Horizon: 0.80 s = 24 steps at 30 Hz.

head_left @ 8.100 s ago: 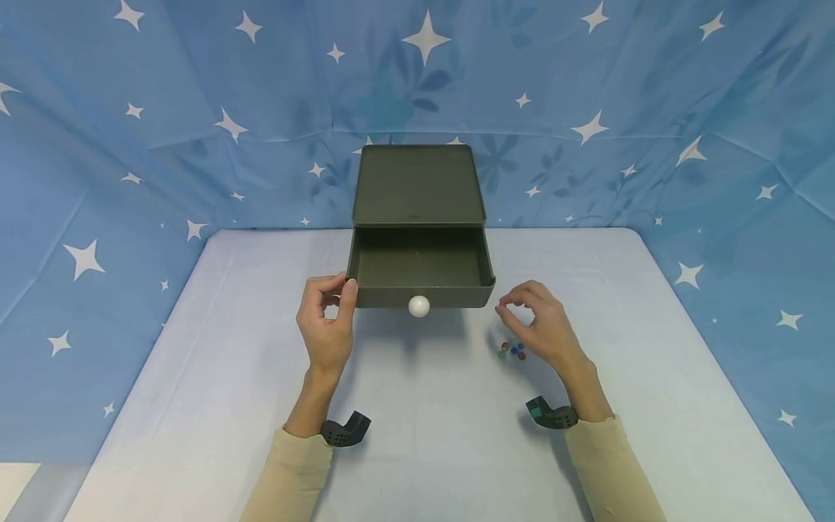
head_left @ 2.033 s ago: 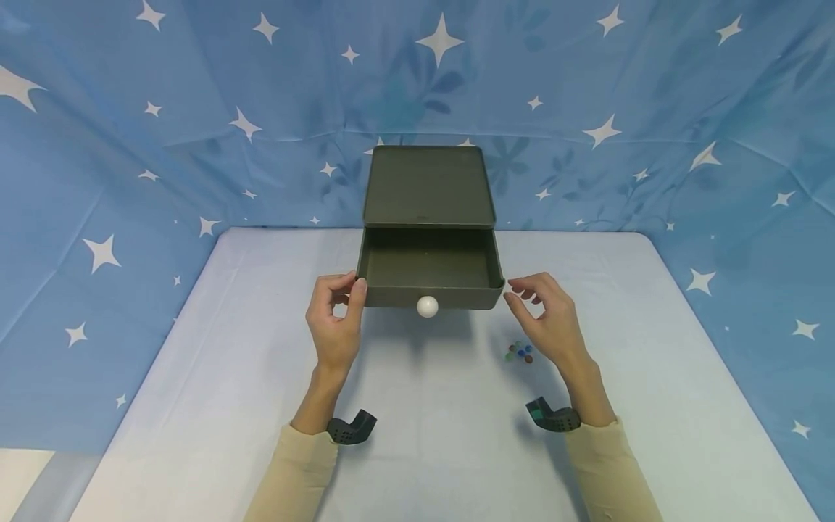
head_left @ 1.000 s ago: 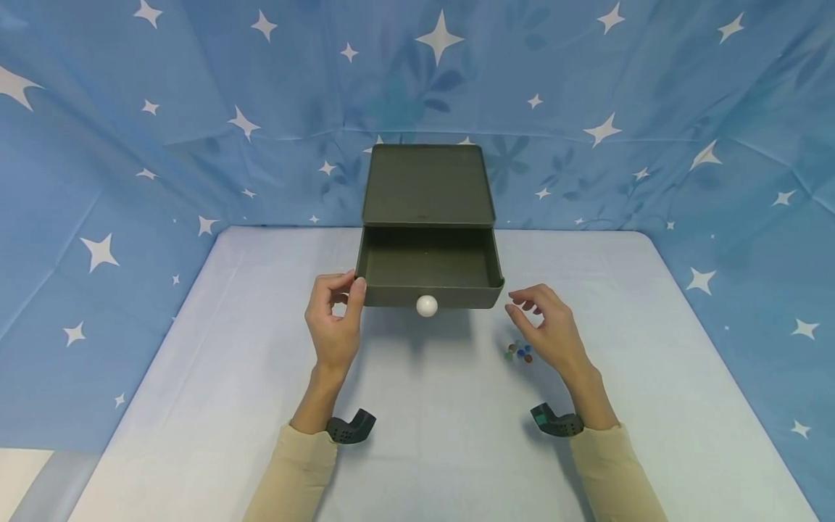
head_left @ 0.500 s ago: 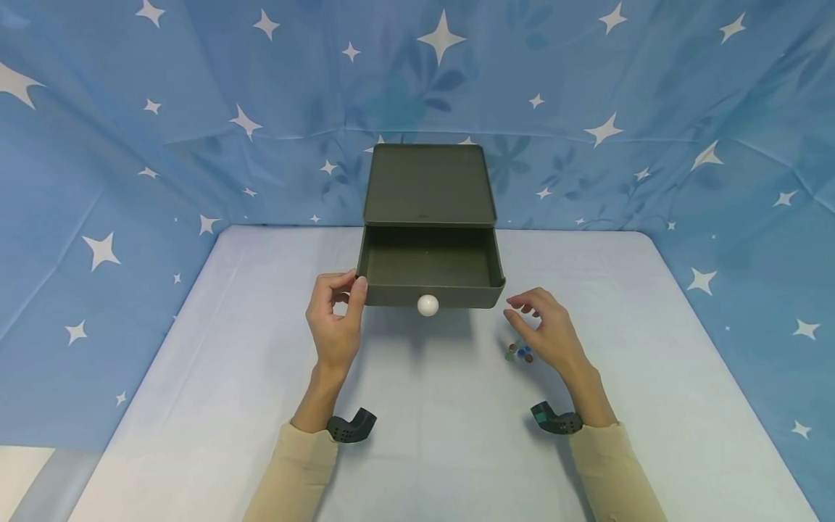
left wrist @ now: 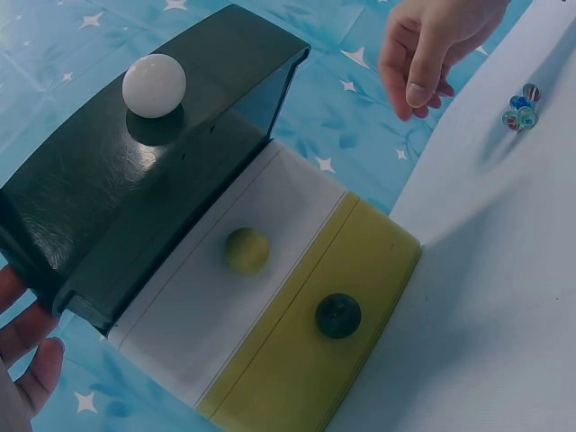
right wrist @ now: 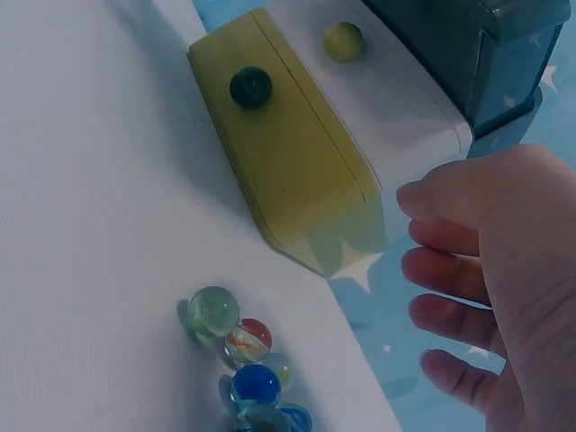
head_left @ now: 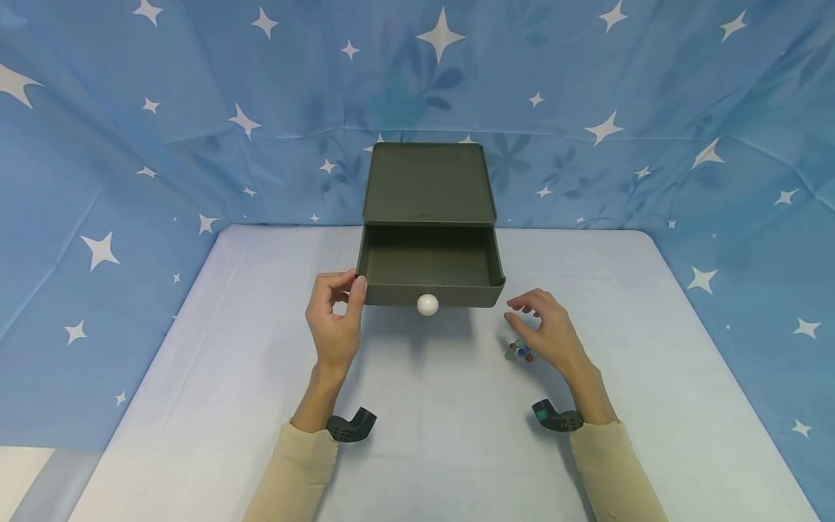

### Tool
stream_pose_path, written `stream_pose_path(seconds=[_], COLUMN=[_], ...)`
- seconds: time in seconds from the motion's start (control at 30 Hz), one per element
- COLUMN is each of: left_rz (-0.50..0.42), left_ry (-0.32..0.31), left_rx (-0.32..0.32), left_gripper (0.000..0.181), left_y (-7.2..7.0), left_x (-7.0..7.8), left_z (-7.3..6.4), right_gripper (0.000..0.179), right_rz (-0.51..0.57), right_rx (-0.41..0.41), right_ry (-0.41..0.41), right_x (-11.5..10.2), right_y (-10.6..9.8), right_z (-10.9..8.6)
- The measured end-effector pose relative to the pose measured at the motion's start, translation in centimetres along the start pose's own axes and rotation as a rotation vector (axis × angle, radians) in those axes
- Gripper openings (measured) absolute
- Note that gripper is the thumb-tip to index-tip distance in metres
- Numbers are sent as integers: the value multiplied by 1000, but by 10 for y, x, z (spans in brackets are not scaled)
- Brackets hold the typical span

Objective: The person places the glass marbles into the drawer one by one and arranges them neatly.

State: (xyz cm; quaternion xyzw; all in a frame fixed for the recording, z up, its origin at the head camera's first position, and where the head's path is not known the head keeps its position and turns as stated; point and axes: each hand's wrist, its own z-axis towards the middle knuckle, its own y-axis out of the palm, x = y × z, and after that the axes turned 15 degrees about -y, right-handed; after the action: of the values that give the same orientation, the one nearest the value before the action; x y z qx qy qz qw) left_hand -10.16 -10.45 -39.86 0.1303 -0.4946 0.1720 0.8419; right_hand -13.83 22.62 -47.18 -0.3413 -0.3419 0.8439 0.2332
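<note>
A dark green drawer (head_left: pixel 391 296) with a white knob (head_left: pixel 428 304) is pulled out at the top of a small drawer unit; nothing shows inside it. My left hand (head_left: pixel 333 319) pinches its front left corner between thumb and fingers. Off the drawer's right front corner, my right hand (head_left: pixel 548 330) hovers with loosely bent fingers and holds nothing. Below it, several glass marbles (head_left: pixel 520 352) lie clustered on the white table. The right wrist view shows a greenish marble (right wrist: pixel 213 311), a red-streaked one (right wrist: pixel 248 342) and a blue one (right wrist: pixel 256 384).
Under the green drawer sit a white drawer (left wrist: pixel 193 310) with a yellow knob (left wrist: pixel 247 250) and a yellow drawer (left wrist: pixel 288 369) with a dark green knob (left wrist: pixel 338 316). Behind the table (head_left: pixel 417 464) hangs a blue star-patterned curtain (head_left: pixel 293 94).
My right hand has drawn back slightly from the drawer's right corner toward the marbles. Its thumb and index finger, close together at first, now stand apart. My left hand keeps its hold.
</note>
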Motion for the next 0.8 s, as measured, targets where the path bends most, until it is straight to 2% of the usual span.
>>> stream_pose_path(seconds=[0.47,0.63,0.7,0.8], left_rz=[2,1,2,4], left_ry=[-7,-11,-6,0], left_rx=[2,5,6,8], left_gripper=[14,15,15,15], left_y=[0,-1,-1,0], left_x=[2,-20,-21,-5], left_z=[0,1,1,0], right_gripper=[21,22,22,22], right_rz=[27,41,47,56], right_rx=[-79,-121,-141,-165], right_ry=[37,55,70,89], right_x=[5,7,7,7], right_y=[1,1,1,1], right_z=[-3,-4,-4,-4])
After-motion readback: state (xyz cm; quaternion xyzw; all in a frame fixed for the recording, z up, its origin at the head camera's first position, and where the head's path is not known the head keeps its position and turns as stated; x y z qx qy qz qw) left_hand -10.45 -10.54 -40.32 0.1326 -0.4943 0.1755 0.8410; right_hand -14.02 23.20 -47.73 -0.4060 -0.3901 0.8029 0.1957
